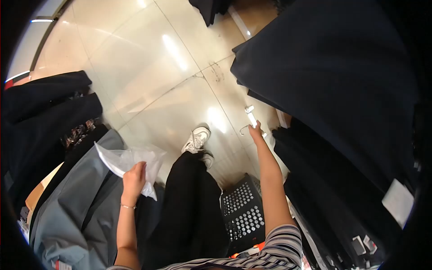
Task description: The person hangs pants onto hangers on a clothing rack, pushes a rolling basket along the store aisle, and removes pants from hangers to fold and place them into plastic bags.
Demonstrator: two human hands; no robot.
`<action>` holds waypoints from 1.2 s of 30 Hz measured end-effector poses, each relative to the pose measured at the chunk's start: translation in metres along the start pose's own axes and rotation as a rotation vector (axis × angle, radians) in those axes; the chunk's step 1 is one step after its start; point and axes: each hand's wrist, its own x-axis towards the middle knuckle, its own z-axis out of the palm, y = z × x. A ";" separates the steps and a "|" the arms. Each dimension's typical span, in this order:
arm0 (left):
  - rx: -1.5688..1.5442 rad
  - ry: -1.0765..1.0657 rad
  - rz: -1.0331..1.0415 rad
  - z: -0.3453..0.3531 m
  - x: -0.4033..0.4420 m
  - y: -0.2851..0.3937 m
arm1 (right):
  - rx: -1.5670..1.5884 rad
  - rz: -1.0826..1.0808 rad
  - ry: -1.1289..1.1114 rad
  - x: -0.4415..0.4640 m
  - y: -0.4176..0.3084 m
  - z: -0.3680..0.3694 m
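Note:
My left hand (134, 179) is closed on a crumpled, translucent plastic bag (155, 157), held above grey cloth (85, 189) at the left. The bag spreads out to both sides of the fingers. Farther right, my right hand (255, 131) grips a white hanger (251, 117) with a thin metal hook, held out over the tiled floor beside the dark garments (315, 81). No garment hangs from this hanger.
Dark clothes (49, 99) hang at the left, and more hang along the right side with tags (359, 245). A black perforated basket (243, 211) stands by my legs. My white shoe (197, 139) is on the pale floor (148, 90).

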 end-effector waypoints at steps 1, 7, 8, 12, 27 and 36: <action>-0.003 -0.004 -0.013 0.011 0.003 -0.009 | -0.031 0.014 -0.002 0.012 -0.009 0.004; 0.010 -0.043 -0.066 0.067 0.024 -0.041 | -0.290 0.066 0.090 0.080 -0.029 0.055; 0.015 -0.047 -0.064 0.075 0.029 -0.043 | -0.296 0.120 0.091 0.089 -0.031 0.062; 0.036 -0.123 -0.079 0.090 0.037 -0.044 | -0.234 0.076 0.226 0.100 -0.017 0.099; -0.053 -0.155 -0.046 0.020 0.029 0.068 | 1.223 -0.483 0.242 -0.224 -0.134 -0.076; -0.890 -0.173 0.128 -0.174 -0.037 0.219 | 2.022 -0.321 -0.123 -0.489 -0.132 -0.309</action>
